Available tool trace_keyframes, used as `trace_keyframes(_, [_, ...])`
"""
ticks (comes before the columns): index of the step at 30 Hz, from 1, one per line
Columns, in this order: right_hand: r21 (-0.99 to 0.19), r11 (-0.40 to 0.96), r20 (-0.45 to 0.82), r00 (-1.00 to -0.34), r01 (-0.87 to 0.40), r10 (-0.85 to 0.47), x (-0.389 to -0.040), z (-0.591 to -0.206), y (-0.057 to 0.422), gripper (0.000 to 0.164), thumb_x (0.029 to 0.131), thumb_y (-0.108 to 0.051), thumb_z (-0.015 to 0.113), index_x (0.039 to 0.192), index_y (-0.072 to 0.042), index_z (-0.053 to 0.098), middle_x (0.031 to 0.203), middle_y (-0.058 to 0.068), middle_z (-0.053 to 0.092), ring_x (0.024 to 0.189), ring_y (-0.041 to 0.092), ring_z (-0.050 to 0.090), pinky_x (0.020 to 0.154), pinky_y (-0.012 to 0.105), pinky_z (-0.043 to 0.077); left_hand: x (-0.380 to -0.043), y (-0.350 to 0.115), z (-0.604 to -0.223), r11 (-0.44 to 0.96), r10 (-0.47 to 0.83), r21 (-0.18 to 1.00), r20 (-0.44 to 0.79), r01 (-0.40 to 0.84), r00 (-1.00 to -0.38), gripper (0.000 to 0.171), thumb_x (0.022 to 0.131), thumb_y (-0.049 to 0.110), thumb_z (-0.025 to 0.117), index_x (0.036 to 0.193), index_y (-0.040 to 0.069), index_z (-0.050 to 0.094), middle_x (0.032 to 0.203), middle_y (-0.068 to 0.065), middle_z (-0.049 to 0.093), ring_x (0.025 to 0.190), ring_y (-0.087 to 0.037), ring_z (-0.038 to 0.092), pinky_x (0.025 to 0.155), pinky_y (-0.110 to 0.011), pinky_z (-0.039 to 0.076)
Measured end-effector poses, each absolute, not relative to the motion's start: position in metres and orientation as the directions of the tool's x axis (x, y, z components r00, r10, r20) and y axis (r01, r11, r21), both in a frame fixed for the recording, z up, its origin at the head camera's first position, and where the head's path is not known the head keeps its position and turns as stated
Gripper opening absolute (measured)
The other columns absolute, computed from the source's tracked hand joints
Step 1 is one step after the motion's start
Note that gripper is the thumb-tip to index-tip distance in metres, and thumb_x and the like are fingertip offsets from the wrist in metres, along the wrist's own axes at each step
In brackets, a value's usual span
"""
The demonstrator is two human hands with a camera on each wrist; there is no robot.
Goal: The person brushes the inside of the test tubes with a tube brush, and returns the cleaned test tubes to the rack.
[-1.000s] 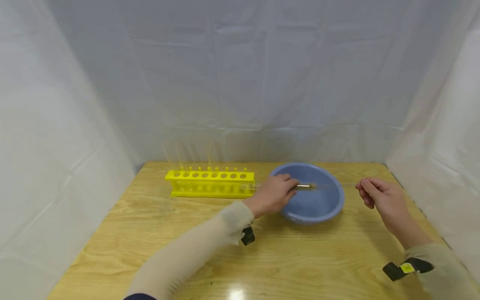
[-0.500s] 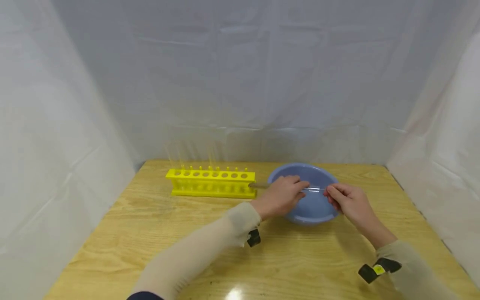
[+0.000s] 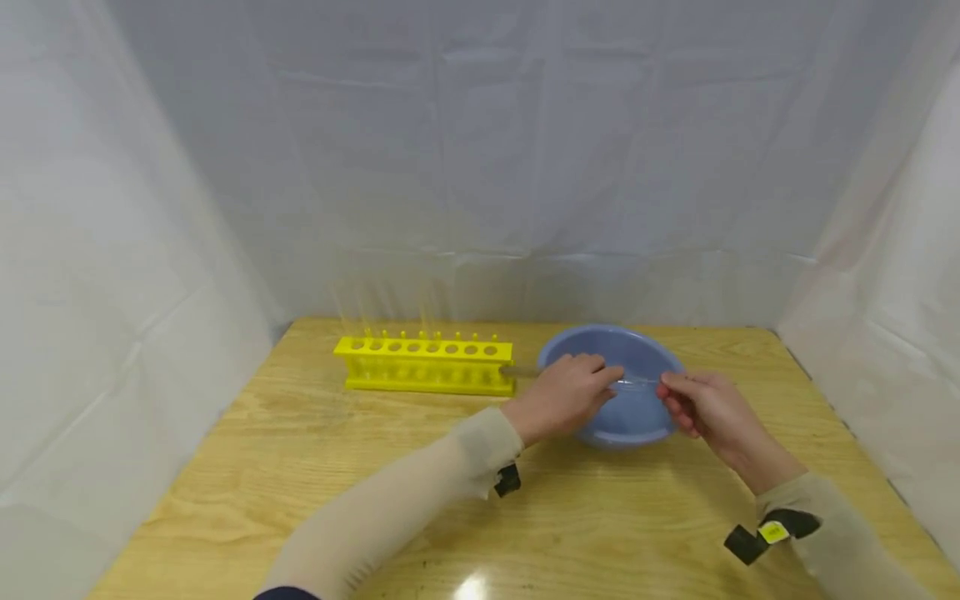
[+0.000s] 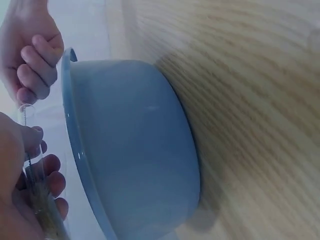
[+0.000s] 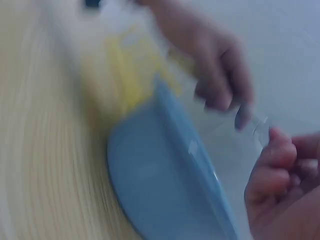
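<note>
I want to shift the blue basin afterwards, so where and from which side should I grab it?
The blue basin is probably best pinched by its near rim, coming from your side: the lip flares out past the wall, and that stretch shows uncovered.

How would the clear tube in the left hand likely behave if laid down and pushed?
The clear tube looks like glass, so it is probably stiff and fragile. Its round mouth and narrow body suggest it would readily roll on the table. Its smooth walls may slide easily too.
</note>
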State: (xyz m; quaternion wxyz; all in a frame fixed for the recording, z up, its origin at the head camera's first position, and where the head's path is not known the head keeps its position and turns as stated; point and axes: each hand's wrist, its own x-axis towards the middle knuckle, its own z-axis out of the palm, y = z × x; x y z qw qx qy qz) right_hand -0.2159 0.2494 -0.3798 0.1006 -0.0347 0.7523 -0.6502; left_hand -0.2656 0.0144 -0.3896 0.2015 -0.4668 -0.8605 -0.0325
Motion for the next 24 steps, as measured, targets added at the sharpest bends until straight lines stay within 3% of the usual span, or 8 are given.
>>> trace_keyframes(2, [-0.965,0.260,-0.006,-0.986,-0.038,-0.165,-0.215,-0.384,0.249,0.033,0.105,-0.034,0.054,0.091,-0.008,0.069,0.065,-0.004,0.054,0.053,0.009,0.046,0.048,0.028,0.039,-0.264,0.012,-0.388,0.576,0.778,-0.049,0.339,0.816,-0.528,0.034,0.106,0.033,0.051,0.134,0.017,0.062,0.110,0.000,0.066,0.090,-0.014,0.064,0.080,-0.027,0.052])
trace_keyframes(5, [-0.818,0.467,0.287,-0.942,-0.335,-0.172,-0.213,-0.393,0.249,0.026,0.101,-0.029,0.061,0.106,-0.005,0.071,0.072,-0.003,0.058,0.057,0.010,0.049,0.051,0.026,0.042,-0.264,0.009,-0.386,0.594,0.759,0.062,0.288,0.802,-0.584,0.037,0.106,0.032,0.050,0.138,0.016,0.060,0.119,0.000,0.066,0.099,-0.013,0.065,0.088,-0.027,0.053])
trace_keyframes(8, [-0.469,0.652,0.614,-0.751,-0.596,-0.245,-0.213,-0.401,0.252,0.029,0.100,-0.031,0.063,0.114,-0.007,0.071,0.081,-0.002,0.061,0.063,0.011,0.051,0.054,0.022,0.041,-0.264,0.006,-0.383,0.597,0.751,0.135,0.255,0.791,-0.610,0.038,0.106,0.032,0.049,0.139,0.015,0.059,0.123,0.000,0.065,0.103,-0.012,0.064,0.091,-0.026,0.052])
trace_keyframes(11, [-0.104,0.735,0.795,-0.500,-0.670,-0.344,-0.215,-0.404,0.255,0.038,0.102,-0.038,0.057,0.111,-0.003,0.071,0.088,0.005,0.065,0.069,0.015,0.057,0.056,0.026,0.044,-0.265,0.003,-0.382,0.591,0.751,0.191,0.225,0.784,-0.621,0.038,0.107,0.030,0.049,0.140,0.014,0.058,0.125,-0.001,0.065,0.104,-0.012,0.063,0.090,-0.026,0.052])
trace_keyframes(13, [0.049,0.739,0.837,-0.376,-0.672,-0.398,-0.217,-0.403,0.256,0.043,0.105,-0.039,0.051,0.109,-0.001,0.071,0.092,0.010,0.067,0.073,0.022,0.063,0.058,0.033,0.049,-0.265,0.002,-0.382,0.587,0.753,0.213,0.208,0.781,-0.624,0.039,0.107,0.031,0.048,0.141,0.014,0.058,0.126,-0.001,0.064,0.105,-0.012,0.063,0.091,-0.025,0.051])
trace_keyframes(16, [0.177,0.702,0.854,-0.247,-0.689,-0.458,-0.221,-0.401,0.257,0.037,0.105,-0.029,0.053,0.103,0.002,0.072,0.094,0.015,0.069,0.076,0.029,0.066,0.060,0.041,0.054,-0.265,0.002,-0.383,0.573,0.764,0.229,0.195,0.786,-0.614,0.039,0.108,0.031,0.047,0.141,0.014,0.057,0.128,-0.003,0.064,0.108,-0.012,0.062,0.093,-0.025,0.051])
trace_keyframes(20, [0.262,0.660,0.846,-0.161,-0.704,-0.508,-0.224,-0.397,0.258,0.035,0.105,-0.023,0.053,0.095,0.003,0.073,0.089,0.016,0.068,0.075,0.031,0.066,0.061,0.042,0.055,-0.264,0.003,-0.384,0.556,0.778,0.224,0.200,0.801,-0.596,0.038,0.108,0.032,0.045,0.139,0.015,0.058,0.126,-0.001,0.064,0.107,-0.010,0.062,0.093,-0.024,0.050])
trace_keyframes(24, [0.294,0.633,0.828,-0.139,-0.716,-0.542,-0.223,-0.395,0.259,0.037,0.106,-0.021,0.050,0.092,0.004,0.073,0.086,0.015,0.068,0.072,0.030,0.065,0.060,0.042,0.055,-0.264,0.004,-0.384,0.546,0.781,0.219,0.218,0.809,-0.586,0.037,0.107,0.032,0.047,0.139,0.017,0.060,0.118,0.002,0.065,0.097,-0.006,0.060,0.086,-0.020,0.049])
